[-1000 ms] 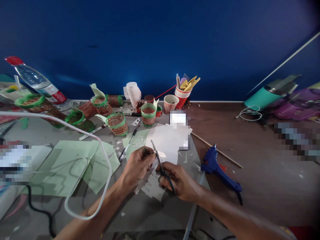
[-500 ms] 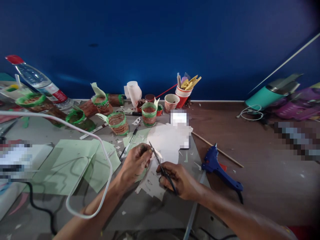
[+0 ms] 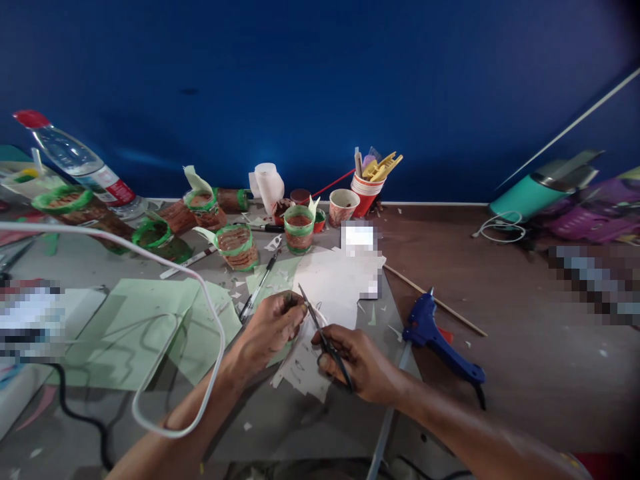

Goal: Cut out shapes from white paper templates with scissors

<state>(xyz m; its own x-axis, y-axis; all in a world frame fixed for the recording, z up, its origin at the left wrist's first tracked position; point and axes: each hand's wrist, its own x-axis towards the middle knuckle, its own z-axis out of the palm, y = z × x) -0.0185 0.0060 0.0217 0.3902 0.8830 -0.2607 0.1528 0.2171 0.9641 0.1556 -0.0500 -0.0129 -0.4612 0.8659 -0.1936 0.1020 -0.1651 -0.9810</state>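
Deep-blue flat wall (image 3: 280,87) spans the rear; thin white strip (image 3: 430,203) borders the brown wood-look table (image 3: 540,373).

No words, brands, numbers or signs can be read. Marks on the bottle (image 3: 70,152)'s label (image 3: 113,187) are too small.

Matt paper sheet (image 3: 327,277); glossy clear plastic bottle (image 3: 70,152); smooth, glossy blue plastic glue gun (image 3: 440,337); wood-look tbl (image 3: 525,280), slight sheen.

Black-handled scissors (image 3: 342,371) at six o'clock; blue glue gun (image 3: 443,337), four; turquoise flask (image 3: 520,195), three; plain pale-green paper (image 3: 125,333), eight.
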